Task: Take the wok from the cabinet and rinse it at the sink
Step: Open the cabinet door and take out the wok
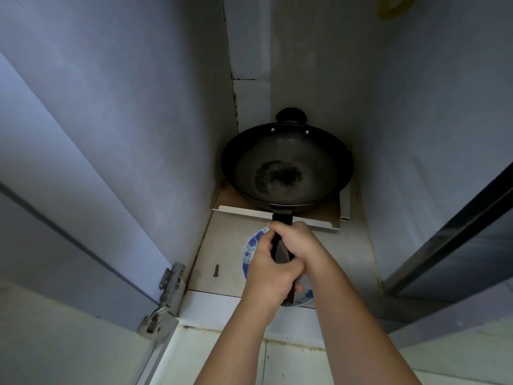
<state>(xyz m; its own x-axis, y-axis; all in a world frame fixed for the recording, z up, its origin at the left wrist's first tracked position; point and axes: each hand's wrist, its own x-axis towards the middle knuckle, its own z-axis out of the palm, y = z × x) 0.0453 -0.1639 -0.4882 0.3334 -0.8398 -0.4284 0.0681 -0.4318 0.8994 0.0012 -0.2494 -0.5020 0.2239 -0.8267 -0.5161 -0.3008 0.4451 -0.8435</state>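
Both hands, the left hand (pixel 270 276) nearer and the right hand (pixel 295 241) farther, hold one black wok (pixel 287 168) by its handle (pixel 281 252), each grip closed around it, above one blue-patterned plate (pixel 251 245).

Mostly covered by the hands (pixel 280 259): the wok's long handle (pixel 281 252), only short dark stretches showing. Largely hidden under the same hands and forearms: a blue-patterned plate (pixel 251 247). Cut off at the top edge: a yellowish object (pixel 395 6), perhaps a hook. Too small to identify: a dark item (pixel 216 270) on the cabinet floor.
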